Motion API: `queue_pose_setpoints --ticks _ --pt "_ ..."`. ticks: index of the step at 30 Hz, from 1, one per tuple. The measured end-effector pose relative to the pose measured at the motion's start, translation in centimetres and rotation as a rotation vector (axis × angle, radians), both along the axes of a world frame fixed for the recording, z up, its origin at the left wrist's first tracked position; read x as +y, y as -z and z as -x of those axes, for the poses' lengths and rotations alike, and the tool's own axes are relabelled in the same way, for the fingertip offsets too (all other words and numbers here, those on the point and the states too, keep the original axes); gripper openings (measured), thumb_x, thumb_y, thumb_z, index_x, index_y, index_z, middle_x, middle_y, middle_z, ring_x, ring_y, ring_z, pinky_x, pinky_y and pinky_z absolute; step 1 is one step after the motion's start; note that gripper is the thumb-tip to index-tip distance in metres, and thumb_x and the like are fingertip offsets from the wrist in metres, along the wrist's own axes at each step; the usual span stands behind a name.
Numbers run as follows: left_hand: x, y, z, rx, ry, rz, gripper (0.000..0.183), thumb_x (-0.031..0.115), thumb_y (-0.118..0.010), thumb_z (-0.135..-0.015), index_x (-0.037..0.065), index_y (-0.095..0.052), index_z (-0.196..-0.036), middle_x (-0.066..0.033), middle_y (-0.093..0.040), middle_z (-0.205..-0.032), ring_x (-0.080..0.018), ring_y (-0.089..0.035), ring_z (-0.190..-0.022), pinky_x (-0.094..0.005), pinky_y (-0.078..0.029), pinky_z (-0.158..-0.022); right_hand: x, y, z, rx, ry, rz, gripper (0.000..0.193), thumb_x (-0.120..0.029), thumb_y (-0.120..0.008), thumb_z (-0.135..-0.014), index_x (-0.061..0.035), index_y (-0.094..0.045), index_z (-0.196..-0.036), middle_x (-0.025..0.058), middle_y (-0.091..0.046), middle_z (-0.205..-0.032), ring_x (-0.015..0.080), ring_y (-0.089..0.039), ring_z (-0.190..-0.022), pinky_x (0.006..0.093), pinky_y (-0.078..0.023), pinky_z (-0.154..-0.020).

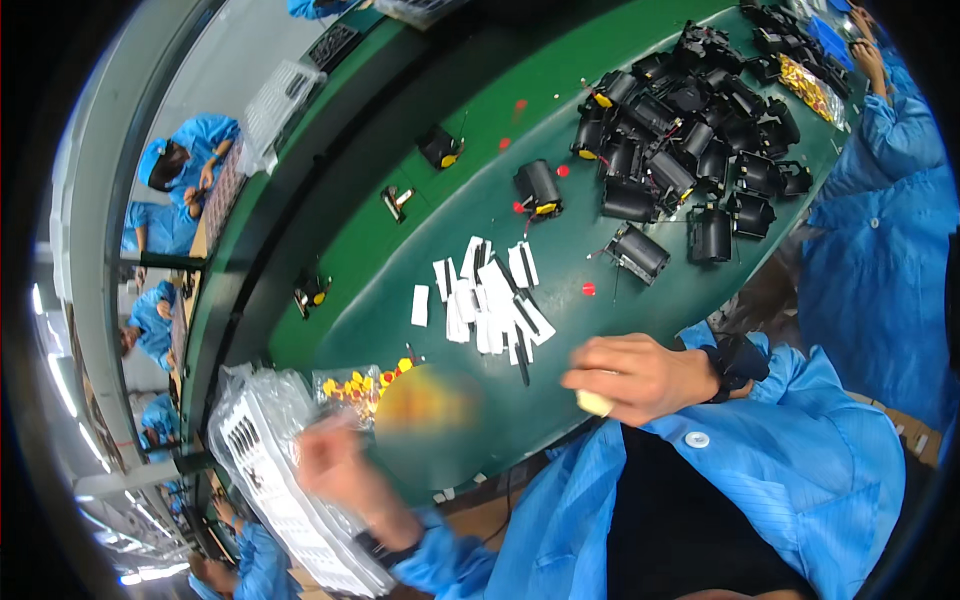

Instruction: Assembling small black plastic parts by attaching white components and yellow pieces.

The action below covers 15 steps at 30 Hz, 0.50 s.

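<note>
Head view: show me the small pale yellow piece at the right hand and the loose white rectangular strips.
Small pale yellow piece [594, 403]: head view, middle of its visible surface.
Loose white rectangular strips [495, 285]: head view, a strip near the middle of them.

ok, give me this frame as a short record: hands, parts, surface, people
left hand: blurred; contact with blurred yellow-red thing unclear
right hand: closed on small pale yellow piece
centre: pile of white strips, black strips among them
upper right: heap of black housings
surface: green worktop
people: co-worker in blue at right; others at left
</note>
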<state>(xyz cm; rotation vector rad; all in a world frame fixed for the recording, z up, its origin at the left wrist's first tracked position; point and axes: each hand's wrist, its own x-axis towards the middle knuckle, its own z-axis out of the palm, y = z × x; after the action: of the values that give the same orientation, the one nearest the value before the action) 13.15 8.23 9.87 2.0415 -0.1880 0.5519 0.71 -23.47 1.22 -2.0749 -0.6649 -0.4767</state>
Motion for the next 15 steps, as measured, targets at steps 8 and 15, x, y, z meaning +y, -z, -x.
queue_pose_setpoints --ticks 8,15 --pt "-14.5 8.4 6.5 0.515 0.508 0.729 0.011 -0.01 -0.065 -0.083 -0.003 -0.059 -0.077 -0.0023 -0.06 -0.077 -0.0088 -0.054 -0.066 -0.0247 -0.045 -0.059 0.1 -5.2 -3.8 0.097 -0.158 0.466 0.07 -0.01 -0.07 -0.077 0.0002 -0.042 -0.14 0.0322 -0.044 -0.141 0.0441 -0.049 -0.131 0.0489 -0.043 -0.109" --pt "-15.3 6.9 7.0 0.501 0.623 0.793 0.004 -0.009 -0.065 -0.086 -0.006 -0.065 -0.087 -0.0033 -0.062 -0.078 -0.0077 -0.058 -0.066 -0.0217 -0.045 -0.057 -1.3 -6.2 -3.7 -0.008 -0.111 0.326 0.057 0.001 -0.062 -0.074 0.0044 -0.044 -0.128 0.025 -0.054 -0.112 0.042 -0.057 -0.106 0.0453 -0.048 -0.093"
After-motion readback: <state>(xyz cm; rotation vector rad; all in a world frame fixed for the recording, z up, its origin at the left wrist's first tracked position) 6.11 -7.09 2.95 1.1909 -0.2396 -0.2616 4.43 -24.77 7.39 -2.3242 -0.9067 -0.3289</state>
